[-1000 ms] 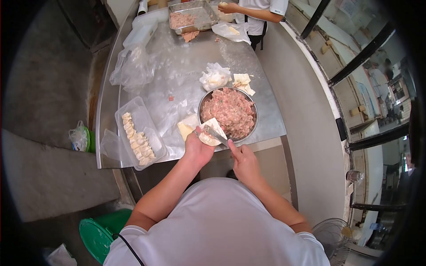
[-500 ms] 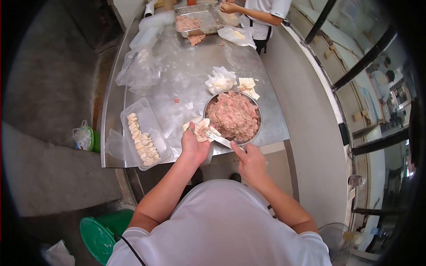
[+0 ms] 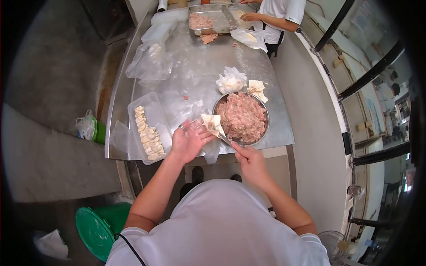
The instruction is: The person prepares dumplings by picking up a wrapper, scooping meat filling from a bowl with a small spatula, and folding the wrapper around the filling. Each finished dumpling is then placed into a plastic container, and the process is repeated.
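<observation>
My left hand [image 3: 190, 138] is palm up with its fingers spread, its fingertips beside a pale dough wrapper [image 3: 213, 124]. My right hand [image 3: 251, 162] grips a metal spatula [image 3: 224, 138], whose far end meets the wrapper. Just beyond my right hand, a round steel bowl [image 3: 267, 126] holds a heap of minced meat [image 3: 242, 116]. A clear plastic tray [image 3: 162, 124] on the left holds a row of folded dumplings [image 3: 149, 136]. Behind the bowl lie a crumpled white bag [image 3: 231, 80] and some loose wrappers [image 3: 257, 89].
The steel table [image 3: 195, 62] bears plastic bags [image 3: 148, 62] at left and a metal tray of meat [image 3: 213, 31] at the far end. A co-worker [image 3: 277, 20] stands at the far right side. A green bucket [image 3: 100, 228] stands on the floor, lower left.
The wrapper has left my left palm and now hangs at the spatula. My left fingers have opened out. The view has shifted slightly, moving the table items right.
</observation>
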The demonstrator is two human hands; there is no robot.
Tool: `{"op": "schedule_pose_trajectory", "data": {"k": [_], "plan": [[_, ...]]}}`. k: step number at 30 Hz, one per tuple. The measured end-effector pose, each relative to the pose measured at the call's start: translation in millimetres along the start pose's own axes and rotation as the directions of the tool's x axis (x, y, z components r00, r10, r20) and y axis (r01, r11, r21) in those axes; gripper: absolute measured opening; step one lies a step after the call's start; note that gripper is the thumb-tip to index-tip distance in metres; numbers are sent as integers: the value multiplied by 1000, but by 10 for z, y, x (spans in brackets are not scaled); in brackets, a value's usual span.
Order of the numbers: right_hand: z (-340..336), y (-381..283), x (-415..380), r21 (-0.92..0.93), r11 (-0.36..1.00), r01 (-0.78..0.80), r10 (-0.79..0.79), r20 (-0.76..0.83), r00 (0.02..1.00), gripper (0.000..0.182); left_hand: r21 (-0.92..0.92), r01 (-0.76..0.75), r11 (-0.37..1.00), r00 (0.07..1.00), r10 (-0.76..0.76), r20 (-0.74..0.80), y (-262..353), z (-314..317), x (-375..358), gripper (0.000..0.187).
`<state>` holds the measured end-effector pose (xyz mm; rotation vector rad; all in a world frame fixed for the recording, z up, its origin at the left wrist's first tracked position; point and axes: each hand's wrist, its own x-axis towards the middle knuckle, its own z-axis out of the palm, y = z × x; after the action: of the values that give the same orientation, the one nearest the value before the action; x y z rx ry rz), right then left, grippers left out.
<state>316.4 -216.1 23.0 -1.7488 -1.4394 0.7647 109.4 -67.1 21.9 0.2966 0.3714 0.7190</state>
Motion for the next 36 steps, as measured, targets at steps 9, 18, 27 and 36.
{"op": "schedule_pose_trajectory", "data": {"k": [9, 18, 27, 36], "plan": [[-84, -551, 62, -260, 939, 225, -199, 119, 973, 37, 978, -158, 139, 952, 284, 114, 182, -19, -177, 31], [-749, -929, 113, -350, 908, 228, -142, 255, 956, 38, 998, -67, -9, 980, 187, 68, 251, -9, -423, 33], [265, -583, 278, 498, 841, -211, 63, 297, 953, 15, 904, -105, 414, 982, 187, 28, -42, -11, -603, 31], [552, -811, 463, 434, 874, -218, 76, 321, 944, 12, 914, 10, 406, 985, 153, -79, 221, -230, -788, 34]]}}
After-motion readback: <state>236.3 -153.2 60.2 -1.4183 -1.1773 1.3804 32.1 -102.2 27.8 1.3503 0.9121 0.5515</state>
